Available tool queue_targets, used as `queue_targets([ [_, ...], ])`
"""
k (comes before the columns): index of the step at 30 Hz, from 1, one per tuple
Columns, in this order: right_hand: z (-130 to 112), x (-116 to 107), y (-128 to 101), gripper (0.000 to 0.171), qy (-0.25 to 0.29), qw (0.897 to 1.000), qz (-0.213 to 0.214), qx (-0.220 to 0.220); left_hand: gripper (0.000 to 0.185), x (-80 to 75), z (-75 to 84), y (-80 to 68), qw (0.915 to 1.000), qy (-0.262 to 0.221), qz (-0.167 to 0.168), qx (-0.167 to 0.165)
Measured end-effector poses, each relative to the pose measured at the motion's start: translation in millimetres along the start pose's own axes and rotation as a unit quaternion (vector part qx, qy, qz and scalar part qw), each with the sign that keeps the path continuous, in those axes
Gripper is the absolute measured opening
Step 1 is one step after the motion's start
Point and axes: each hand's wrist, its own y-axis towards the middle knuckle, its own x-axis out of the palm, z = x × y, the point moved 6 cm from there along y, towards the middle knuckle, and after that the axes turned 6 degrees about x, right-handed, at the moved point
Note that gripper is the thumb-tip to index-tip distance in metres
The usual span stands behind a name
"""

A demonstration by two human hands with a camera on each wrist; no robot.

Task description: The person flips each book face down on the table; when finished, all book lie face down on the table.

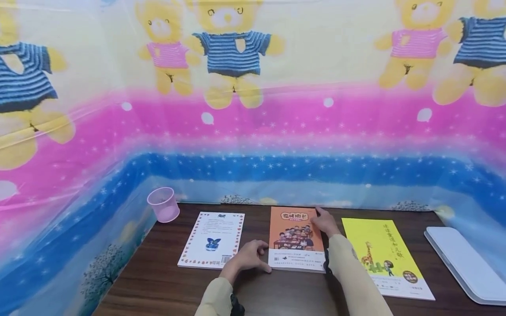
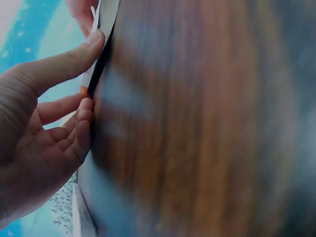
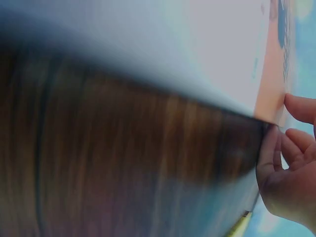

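An orange book (image 1: pixel 294 224) with a white lower band and a picture of children lies on the dark wooden table between my hands. My left hand (image 1: pixel 251 256) holds its near left corner, the thumb at the near edge and curled fingers along the left side. In the left wrist view the thumb (image 2: pixel 74 61) presses on the book's edge. My right hand (image 1: pixel 326 221) grips the far right part of the book. Seen from the right wrist, fingers (image 3: pixel 270 153) touch the book's edge close to the tabletop.
Left of the orange book lies a white book (image 1: pixel 213 237) with a leafy border. A yellow book (image 1: pixel 379 245) and a flat white case (image 1: pixel 466 263) lie to the right. A pink cup (image 1: pixel 164 206) stands at the back left corner. Printed bear cloth (image 1: pixel 253 166) surrounds the table (image 1: pixel 158 281).
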Motion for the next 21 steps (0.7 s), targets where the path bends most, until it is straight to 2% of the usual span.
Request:
queue_targets([
  [4,9.5,2.1,9.6,0.071,0.023,1.0,-0.009,0.011,0.062,0.1,-5.0,-1.6,0.9995,-0.028,0.01,0.007],
  [10,18.0,0.4,9.0,0.077,0.074,0.997,-0.021,0.021,0.054,-3.0,-10.6,-7.6,0.9946,-0.098,0.03,-0.018],
  [14,21.5,-0.2,7.5,0.074,0.109,0.994,-0.004,0.028,0.065,-1.1,-10.1,-12.1,0.9841,-0.17,0.032,-0.04],
  [17,21.1,0.6,7.0,0.069,0.134,0.99,0.006,0.042,0.072,-0.6,-10.8,-14.5,0.9724,-0.225,0.029,-0.054],
  [21,17.8,1.6,3.6,0.062,0.164,0.985,0.008,0.056,0.067,-1.8,-15.9,-20.2,0.9641,-0.255,0.03,-0.069],
])
